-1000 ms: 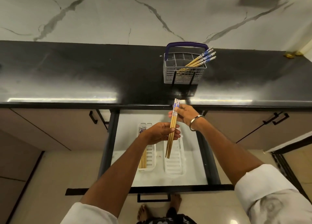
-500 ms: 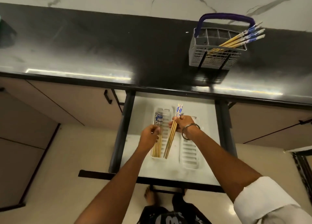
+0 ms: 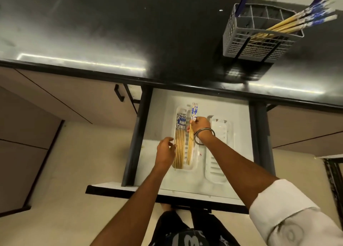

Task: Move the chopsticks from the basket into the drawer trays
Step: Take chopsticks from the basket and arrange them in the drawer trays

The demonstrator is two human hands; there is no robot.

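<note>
While several chopsticks lie in the left tray, right hand grips a bundle over it, left hand loosely open, more in basket

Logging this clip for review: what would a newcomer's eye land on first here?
Most striking is the right hand, low over the open drawer, gripping a bundle of chopsticks above the left tray, where other chopsticks already lie. The left hand rests at that tray's edge. At top right, a grey basket on the black counter holds more.
</note>
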